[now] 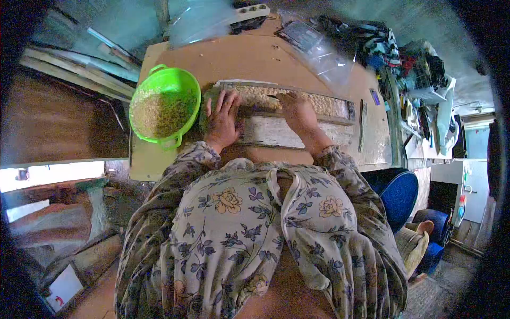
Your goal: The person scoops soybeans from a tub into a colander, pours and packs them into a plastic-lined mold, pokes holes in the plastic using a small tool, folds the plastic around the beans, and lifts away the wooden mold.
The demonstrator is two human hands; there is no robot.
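Observation:
A long narrow wooden frame lies across the table, filled with pale, lumpy, grain-like pieces. My left hand rests palm down over the frame's left end, its fingers stretched out and slightly apart. Over the middle of the filling, my right hand is closed on a thin dark tool whose tip points left; its exact kind is too small to make out. A worn, whitish board lies along the near side of the frame, under my right wrist.
Left of my left hand, a bright green plastic colander with handles holds loose tan grains. The brown table carries clear plastic sheeting at the back and a thin wooden strip at right. A blue chair stands right.

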